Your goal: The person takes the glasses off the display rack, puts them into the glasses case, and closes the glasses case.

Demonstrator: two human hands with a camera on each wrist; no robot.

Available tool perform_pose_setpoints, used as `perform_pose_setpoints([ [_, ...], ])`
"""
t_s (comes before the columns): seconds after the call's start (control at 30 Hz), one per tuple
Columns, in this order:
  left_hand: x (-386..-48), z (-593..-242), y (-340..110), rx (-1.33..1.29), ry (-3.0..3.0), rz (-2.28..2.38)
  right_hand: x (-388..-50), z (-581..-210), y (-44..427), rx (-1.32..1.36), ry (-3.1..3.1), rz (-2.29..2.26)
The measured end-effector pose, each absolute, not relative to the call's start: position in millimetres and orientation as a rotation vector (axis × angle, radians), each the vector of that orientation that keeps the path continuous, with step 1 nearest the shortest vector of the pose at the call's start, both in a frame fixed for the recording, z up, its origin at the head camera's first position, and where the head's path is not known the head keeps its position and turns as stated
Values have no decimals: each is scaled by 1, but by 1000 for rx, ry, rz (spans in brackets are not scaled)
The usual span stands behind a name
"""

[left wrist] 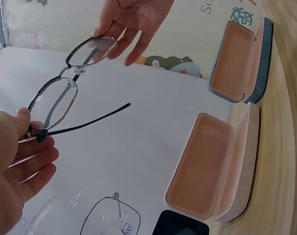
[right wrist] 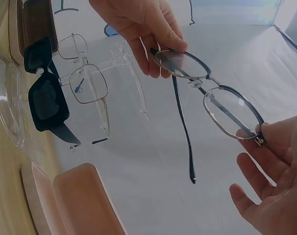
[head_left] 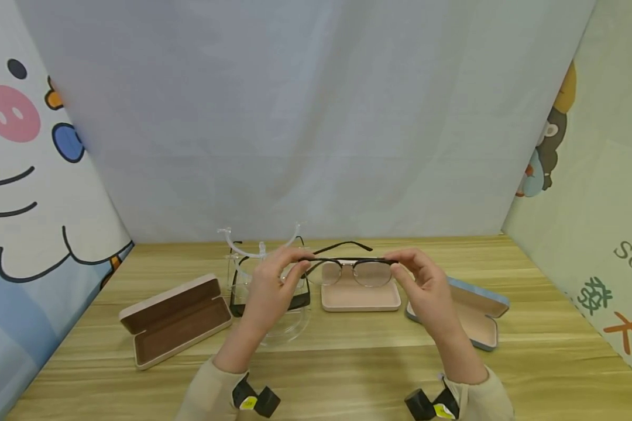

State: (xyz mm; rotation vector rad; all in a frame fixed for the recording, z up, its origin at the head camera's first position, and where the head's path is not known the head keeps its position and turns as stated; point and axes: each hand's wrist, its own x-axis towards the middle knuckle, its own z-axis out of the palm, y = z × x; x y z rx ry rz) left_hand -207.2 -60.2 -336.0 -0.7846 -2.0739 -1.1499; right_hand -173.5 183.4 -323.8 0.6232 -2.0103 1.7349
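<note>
Both hands hold a pair of eyeglasses (head_left: 373, 273) with dark upper rims and thin metal lower rims, raised above the table. My left hand (head_left: 270, 285) pinches one end of the frame near the hinge between thumb and finger. At the other end, my right hand (head_left: 425, 286) pinches the opposite hinge corner the same way. The temples (left wrist: 89, 120) are unfolded and point away from me. Below the glasses, an open pink-lined case (head_left: 360, 299) lies on the table, its lid partly hidden behind the lenses.
A clear display stand (head_left: 287, 333), partly behind my left hand, bears black sunglasses (right wrist: 49, 100) and thin metal-framed glasses (right wrist: 89, 83). An open brown-lined case (head_left: 181, 336) lies at the left. An open blue case (head_left: 487, 330) sits at the right, partly covered by my right hand.
</note>
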Motion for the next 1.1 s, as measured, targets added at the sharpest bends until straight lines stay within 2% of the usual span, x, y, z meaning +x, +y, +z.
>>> perform_pose_setpoints([
  [0.4, -206, -340, -54, -793, -2041, -1320, -176, -327, 186, 566, -2036, 1764],
  [0.73, -183, -317, -46, -739, -2091, -1474, -178, -329, 188, 583, -2013, 1840],
  [1.1, -205, -349, -42, -675, -2151, -1552, -184, -336, 192, 559, -2014, 1868],
])
